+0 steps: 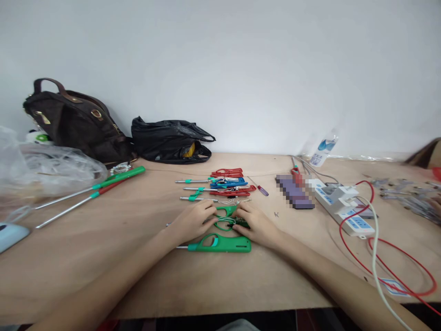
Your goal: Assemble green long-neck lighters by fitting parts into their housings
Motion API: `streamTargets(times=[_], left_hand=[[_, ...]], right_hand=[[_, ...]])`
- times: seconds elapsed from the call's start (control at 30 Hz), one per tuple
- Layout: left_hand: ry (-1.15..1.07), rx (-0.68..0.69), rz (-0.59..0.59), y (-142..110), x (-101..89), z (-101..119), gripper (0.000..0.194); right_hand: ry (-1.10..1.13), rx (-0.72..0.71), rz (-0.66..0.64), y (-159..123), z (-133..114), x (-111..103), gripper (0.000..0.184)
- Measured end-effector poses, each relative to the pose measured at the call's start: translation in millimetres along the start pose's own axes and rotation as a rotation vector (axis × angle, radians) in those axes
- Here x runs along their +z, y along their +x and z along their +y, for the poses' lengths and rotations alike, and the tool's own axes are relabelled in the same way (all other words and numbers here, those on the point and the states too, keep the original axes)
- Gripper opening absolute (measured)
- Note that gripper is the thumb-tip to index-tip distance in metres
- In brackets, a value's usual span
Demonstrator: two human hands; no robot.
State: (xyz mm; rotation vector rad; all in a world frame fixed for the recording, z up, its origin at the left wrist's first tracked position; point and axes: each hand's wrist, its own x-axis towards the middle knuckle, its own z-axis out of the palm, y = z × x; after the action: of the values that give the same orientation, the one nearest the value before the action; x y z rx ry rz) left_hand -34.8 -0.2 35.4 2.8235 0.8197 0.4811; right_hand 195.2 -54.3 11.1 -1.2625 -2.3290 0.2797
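Observation:
In the middle of the table lies an opened green gas lighter (225, 224) with thin pale wires showing in its shell. My left hand (193, 221) is closed on its metal-tube side, fingers bent and thumb near the trigger loop. At the handle end my right hand (257, 225) grips it with curled fingers; small dark parts show beneath them. Just nearer to me rests a closed green gas lighter (223, 244). Beyond my hands are opened red lighter halves (237, 191), a blue opened lighter (227, 183) and metal tubes (198, 199) with teal triggers.
A purple-handled screwdriver (263, 190) and small screws (276, 214) lie to the right, near a power strip (344, 214) with red and white cables. Long green and red lighters (119, 178) lie left, by plastic bags (58, 168). A backpack (74, 122), black bag (168, 140) and bottle (324, 148) stand behind.

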Motion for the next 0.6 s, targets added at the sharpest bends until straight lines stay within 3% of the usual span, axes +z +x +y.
streamTargets(times=[0.23, 0.6], left_hand=[[0.044, -0.029, -0.036, 14.8, 8.1, 12.5, 0.010], [-0.183, -0.036, 0.052, 13.6, 17.5, 7.7, 0.012]], right_hand=[[-0.048, -0.009, -0.013, 0.8, -3.0, -3.4, 0.007], [-0.138, -0.064, 0.016, -1.1, -2.4, 1.0, 0.010]])
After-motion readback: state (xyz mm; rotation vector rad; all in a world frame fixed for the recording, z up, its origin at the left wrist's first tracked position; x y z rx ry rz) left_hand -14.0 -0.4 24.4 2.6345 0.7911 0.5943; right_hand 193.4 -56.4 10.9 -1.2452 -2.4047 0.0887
